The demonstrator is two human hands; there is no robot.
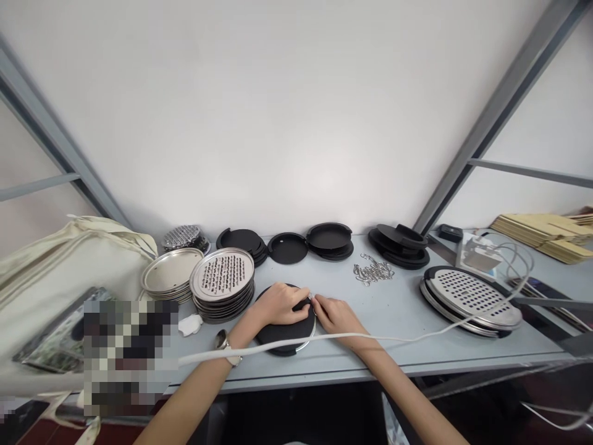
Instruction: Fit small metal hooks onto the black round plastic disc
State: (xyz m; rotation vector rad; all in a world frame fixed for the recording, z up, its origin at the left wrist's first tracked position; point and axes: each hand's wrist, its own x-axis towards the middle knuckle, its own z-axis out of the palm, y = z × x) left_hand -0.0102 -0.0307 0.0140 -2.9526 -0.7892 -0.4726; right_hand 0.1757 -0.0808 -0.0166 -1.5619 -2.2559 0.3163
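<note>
On the table in front of me lies a black round disc, with a bright metal rim showing along its right edge. My left hand rests on top of it, fingers curled and gripping near its upper right side. My right hand is closed in a pinch at that same edge, its fingertips meeting those of the left. A small shiny bit shows between the fingertips, too small to make out. To the left stands a stack of round metal grater plates. Small metal hooks lie in a loose pile beyond my right hand.
Plain metal discs are stacked at left. Black round holders line the wall side. Assembled perforated discs lie at right. A white cable crosses in front of my forearms. A cream bag stands far left.
</note>
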